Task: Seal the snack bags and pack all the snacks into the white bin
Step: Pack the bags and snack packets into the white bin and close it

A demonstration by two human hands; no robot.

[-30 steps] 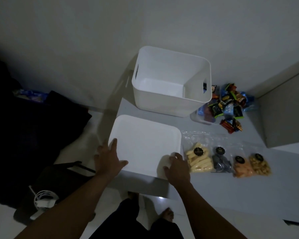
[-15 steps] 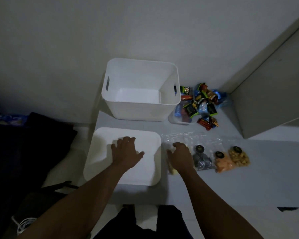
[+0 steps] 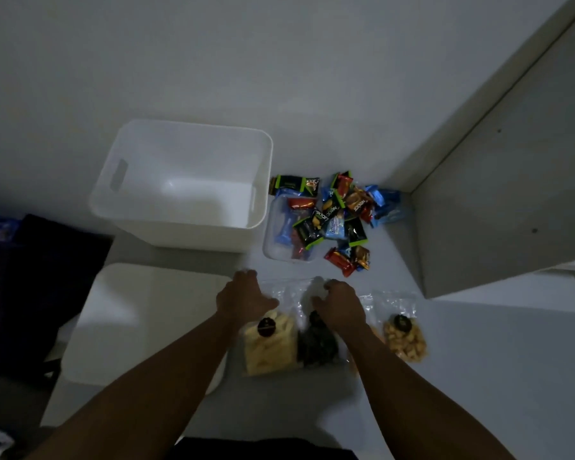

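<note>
Your bin (image 3: 186, 234) stands at the back of the table (image 3: 478, 360), near the wall, with the lid (image 3: 140, 327) flat in front of it. Right of the bin lies the pile of wrapped snacks (image 3: 342, 214), partly on what may be a shallow tray. The row of snack bags (image 3: 269, 346) lies right of the lid, with your left hand (image 3: 243, 297) and right hand (image 3: 341, 302) over their far ends.

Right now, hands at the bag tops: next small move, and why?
Probably press along the zip strip of the yellow-stick bag to seal it. The left hand and right hand sit near its top edge, and the white bin is empty, so sealing comes first.
</note>
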